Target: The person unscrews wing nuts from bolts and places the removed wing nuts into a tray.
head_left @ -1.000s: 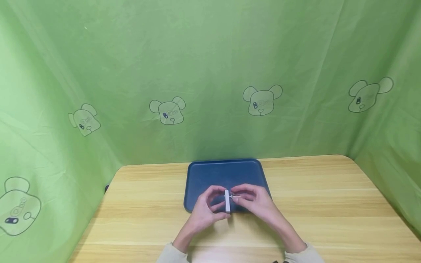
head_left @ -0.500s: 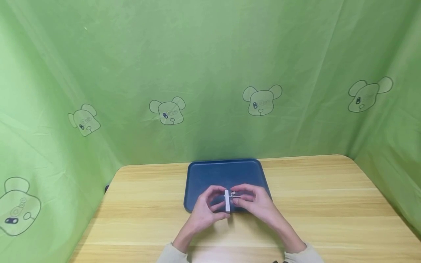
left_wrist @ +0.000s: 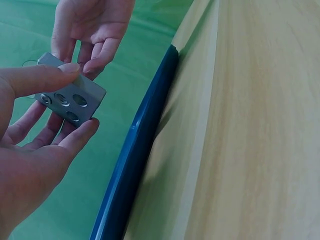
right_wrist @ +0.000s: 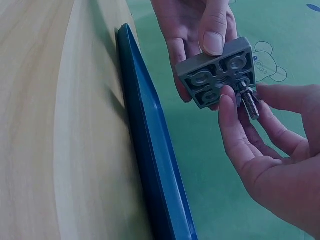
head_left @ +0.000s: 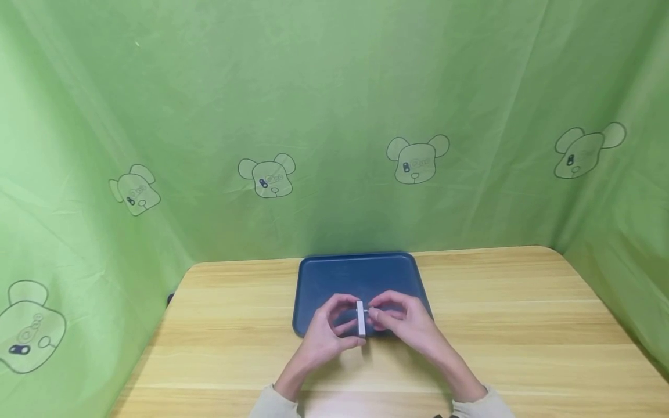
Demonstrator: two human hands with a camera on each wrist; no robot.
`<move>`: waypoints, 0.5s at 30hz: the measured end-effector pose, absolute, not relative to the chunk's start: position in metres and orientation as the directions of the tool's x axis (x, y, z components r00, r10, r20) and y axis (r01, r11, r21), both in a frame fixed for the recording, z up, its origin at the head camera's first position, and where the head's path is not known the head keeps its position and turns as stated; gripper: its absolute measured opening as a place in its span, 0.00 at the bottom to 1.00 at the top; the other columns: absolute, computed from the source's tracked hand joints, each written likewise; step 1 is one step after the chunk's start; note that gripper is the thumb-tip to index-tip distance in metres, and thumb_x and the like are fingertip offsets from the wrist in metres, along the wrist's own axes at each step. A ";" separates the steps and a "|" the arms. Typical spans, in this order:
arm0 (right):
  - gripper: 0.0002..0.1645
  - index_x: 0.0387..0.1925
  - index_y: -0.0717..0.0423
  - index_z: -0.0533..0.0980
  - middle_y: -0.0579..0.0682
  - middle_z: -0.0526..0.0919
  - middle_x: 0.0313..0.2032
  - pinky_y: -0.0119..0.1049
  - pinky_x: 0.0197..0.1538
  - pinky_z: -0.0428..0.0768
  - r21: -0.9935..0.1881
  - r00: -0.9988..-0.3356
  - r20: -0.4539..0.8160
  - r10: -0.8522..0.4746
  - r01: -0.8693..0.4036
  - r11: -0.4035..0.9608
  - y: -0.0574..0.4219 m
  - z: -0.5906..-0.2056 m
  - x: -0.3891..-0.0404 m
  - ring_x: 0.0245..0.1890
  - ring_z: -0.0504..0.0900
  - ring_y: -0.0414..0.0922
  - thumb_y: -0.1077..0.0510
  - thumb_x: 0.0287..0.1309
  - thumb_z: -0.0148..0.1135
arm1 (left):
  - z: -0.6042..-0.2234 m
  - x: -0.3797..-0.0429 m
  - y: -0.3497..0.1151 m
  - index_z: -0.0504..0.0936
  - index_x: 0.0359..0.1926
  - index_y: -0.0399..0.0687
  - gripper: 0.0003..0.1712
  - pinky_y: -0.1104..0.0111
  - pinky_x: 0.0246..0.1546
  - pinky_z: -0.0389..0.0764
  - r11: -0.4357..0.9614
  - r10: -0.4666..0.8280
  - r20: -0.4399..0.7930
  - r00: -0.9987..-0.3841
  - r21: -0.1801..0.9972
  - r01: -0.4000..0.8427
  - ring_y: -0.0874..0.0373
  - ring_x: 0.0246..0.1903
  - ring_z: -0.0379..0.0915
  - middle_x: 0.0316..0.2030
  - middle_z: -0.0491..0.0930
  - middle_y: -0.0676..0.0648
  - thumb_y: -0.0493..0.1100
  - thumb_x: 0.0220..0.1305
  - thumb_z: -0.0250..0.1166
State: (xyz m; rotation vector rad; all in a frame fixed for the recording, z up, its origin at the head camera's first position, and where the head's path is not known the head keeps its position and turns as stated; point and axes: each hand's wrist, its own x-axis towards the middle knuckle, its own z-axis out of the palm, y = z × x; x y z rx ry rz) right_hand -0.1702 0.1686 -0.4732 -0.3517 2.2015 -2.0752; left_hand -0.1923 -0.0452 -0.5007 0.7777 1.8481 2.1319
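Note:
A grey rectangular block with round holes stands on edge between the two hands, above the blue tray. My left hand holds it by its edges, thumb on one side and fingers on the other. In the right wrist view its ribbed face is seen, with a threaded bolt sticking out near one corner. The bolt's round end shows in a hole on the opposite face in the left wrist view. My right hand pinches a small wing nut on the bolt, partly hidden by the fingertips.
Behind and below the hands, a blue tray with a raised rim lies on the wood-grain table. A green cloth printed with bear heads hangs around the table's back and sides.
The right thumb and fingers have shifted around the wing nut, covering more of it and the bolt in the head view. The left hand and block stay nearly still.

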 end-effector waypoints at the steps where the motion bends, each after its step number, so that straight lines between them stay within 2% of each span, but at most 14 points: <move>1: 0.17 0.49 0.75 0.76 0.67 0.83 0.46 0.43 0.48 0.90 -0.994 -0.970 0.087 -0.229 -0.099 0.043 0.168 -0.474 -0.171 0.43 0.89 0.57 0.63 0.66 0.66 | -0.501 -0.193 -0.045 0.73 0.60 0.37 0.41 0.57 0.63 0.80 -0.190 0.487 0.251 -0.837 0.965 0.178 0.30 0.65 0.66 0.61 0.71 0.29 0.14 0.41 0.70; 5: 0.17 0.47 0.75 0.76 0.69 0.83 0.44 0.44 0.48 0.90 -0.997 -0.974 0.071 -0.214 -0.075 0.010 0.167 -0.475 -0.173 0.42 0.88 0.58 0.61 0.68 0.65 | -0.502 -0.192 -0.044 0.73 0.60 0.37 0.42 0.57 0.63 0.80 -0.192 0.490 0.256 -0.834 0.964 0.183 0.30 0.65 0.66 0.61 0.71 0.29 0.14 0.40 0.70; 12: 0.15 0.45 0.74 0.77 0.69 0.83 0.45 0.44 0.50 0.89 -0.997 -0.975 0.070 -0.211 -0.072 0.000 0.168 -0.474 -0.172 0.44 0.88 0.58 0.63 0.67 0.65 | -0.503 -0.192 -0.044 0.74 0.59 0.37 0.41 0.57 0.63 0.80 -0.181 0.492 0.251 -0.834 0.966 0.184 0.33 0.65 0.68 0.60 0.73 0.37 0.15 0.41 0.70; 15: 0.14 0.46 0.74 0.77 0.67 0.83 0.46 0.43 0.51 0.89 -0.997 -0.974 0.077 -0.215 -0.079 0.003 0.168 -0.474 -0.171 0.46 0.88 0.57 0.63 0.67 0.65 | -0.503 -0.192 -0.044 0.74 0.59 0.37 0.41 0.57 0.63 0.80 -0.180 0.491 0.252 -0.834 0.966 0.186 0.33 0.65 0.68 0.60 0.72 0.33 0.15 0.41 0.70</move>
